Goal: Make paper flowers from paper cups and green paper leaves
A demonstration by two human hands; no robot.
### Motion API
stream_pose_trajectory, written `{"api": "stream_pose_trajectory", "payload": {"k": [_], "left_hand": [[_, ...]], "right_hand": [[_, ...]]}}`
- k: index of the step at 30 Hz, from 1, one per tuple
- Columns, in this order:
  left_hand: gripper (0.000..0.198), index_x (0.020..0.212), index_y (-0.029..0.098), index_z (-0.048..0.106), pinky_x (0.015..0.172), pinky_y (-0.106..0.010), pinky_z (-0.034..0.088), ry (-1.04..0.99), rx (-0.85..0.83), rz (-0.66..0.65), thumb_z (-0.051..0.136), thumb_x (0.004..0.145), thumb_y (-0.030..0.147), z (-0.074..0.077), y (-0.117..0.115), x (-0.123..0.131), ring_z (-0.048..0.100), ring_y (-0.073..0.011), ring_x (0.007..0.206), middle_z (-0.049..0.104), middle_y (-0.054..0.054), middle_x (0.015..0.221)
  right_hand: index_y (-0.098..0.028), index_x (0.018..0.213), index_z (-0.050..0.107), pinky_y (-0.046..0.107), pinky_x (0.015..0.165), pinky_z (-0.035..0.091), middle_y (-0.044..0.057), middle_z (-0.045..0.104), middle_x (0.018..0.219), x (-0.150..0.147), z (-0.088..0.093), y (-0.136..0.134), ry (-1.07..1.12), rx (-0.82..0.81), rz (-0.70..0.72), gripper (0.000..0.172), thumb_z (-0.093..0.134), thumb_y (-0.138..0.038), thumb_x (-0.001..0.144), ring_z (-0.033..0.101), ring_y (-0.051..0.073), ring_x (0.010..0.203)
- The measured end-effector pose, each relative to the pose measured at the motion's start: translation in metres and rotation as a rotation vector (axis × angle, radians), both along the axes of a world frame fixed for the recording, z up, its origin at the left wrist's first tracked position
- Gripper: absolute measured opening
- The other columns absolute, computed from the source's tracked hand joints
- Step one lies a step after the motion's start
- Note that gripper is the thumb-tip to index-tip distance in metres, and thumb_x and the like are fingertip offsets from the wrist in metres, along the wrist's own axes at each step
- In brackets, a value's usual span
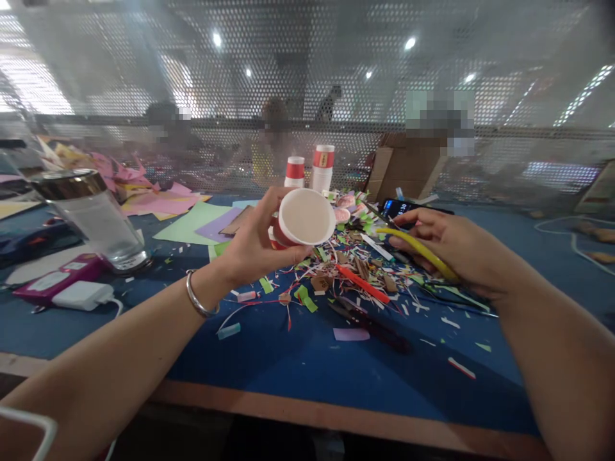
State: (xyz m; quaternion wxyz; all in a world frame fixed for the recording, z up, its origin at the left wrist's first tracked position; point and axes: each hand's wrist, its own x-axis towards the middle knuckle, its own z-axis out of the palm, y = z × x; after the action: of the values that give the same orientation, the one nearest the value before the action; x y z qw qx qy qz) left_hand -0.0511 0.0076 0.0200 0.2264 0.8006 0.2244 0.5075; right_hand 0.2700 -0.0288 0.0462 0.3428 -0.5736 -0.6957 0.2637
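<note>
My left hand is wrapped round a paper cup, white with a red band. The cup is tilted so that its round, white-rimmed end faces me. Over the scraps at the right, my right hand is closed on yellow-handled scissors. Their dark blades are mostly hidden by the fingers and blur. Below and between the hands lies a heap of paper snippets, with a red pen-like stick on top. A dark, blurred tool rests in front of the heap.
Two stacks of paper cups stand behind. Coloured paper sheets, a glass bottle, a purple box and a white charger are at left. A phone and a cardboard box sit behind my right hand, before a perforated screen.
</note>
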Motion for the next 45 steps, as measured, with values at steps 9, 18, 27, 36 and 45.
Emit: {"api": "stream_pose_trajectory", "payload": {"k": [9,18,27,36,45], "left_hand": [[0.059,0.123,0.027,0.052,0.074,-0.034,0.057,-0.025,-0.294,-0.017,0.086,0.078,0.044,0.004,-0.006,0.005,0.069,-0.021,0.089,0.07,-0.005,0.103],[0.036,0.097,0.02,0.065,0.061,-0.03,0.054,-0.236,-0.732,-0.156,0.066,0.092,0.055,0.008,-0.015,0.021,0.065,-0.0188,0.08,0.069,-0.008,0.092],[0.014,0.086,0.018,0.064,0.072,-0.039,0.059,-0.342,-0.933,-0.23,0.058,0.088,0.03,0.018,-0.013,0.018,0.067,-0.0212,0.077,0.07,-0.009,0.084],[0.03,0.097,0.021,0.06,0.082,-0.037,0.061,-0.419,-0.806,-0.133,0.078,0.087,0.042,0.012,-0.015,0.017,0.068,-0.017,0.083,0.071,-0.004,0.091],[0.011,0.085,0.015,0.069,0.088,-0.03,0.061,-0.548,-0.867,-0.219,0.074,0.086,0.024,0.016,-0.015,0.021,0.069,-0.0158,0.089,0.073,-0.008,0.096]], "right_hand": [[-0.027,0.117,0.055,0.025,0.053,0.039,-0.003,0.054,0.08,-0.031,0.004,-0.022,0.338,-0.005,0.117,0.055,0.083,-0.056,0.08,0.045,0.01,0.062],[-0.026,0.112,0.058,0.027,0.057,0.042,-0.002,0.057,0.082,-0.036,-0.007,-0.016,0.203,0.034,0.11,0.044,0.08,-0.05,0.083,0.05,0.015,0.067],[-0.025,0.114,0.062,0.027,0.061,0.049,0.002,0.067,0.093,-0.052,-0.004,-0.032,0.223,-0.087,0.285,0.044,0.08,-0.052,0.085,0.06,0.015,0.071],[-0.026,0.114,0.066,0.027,0.064,0.051,0.003,0.07,0.093,-0.06,-0.002,-0.035,0.163,-0.098,0.342,0.043,0.075,-0.058,0.088,0.063,0.017,0.075],[-0.023,0.111,0.063,0.022,0.049,0.039,0.0,0.061,0.083,-0.062,-0.004,-0.035,0.183,-0.142,0.325,0.047,0.075,-0.061,0.087,0.044,0.01,0.058]]}}
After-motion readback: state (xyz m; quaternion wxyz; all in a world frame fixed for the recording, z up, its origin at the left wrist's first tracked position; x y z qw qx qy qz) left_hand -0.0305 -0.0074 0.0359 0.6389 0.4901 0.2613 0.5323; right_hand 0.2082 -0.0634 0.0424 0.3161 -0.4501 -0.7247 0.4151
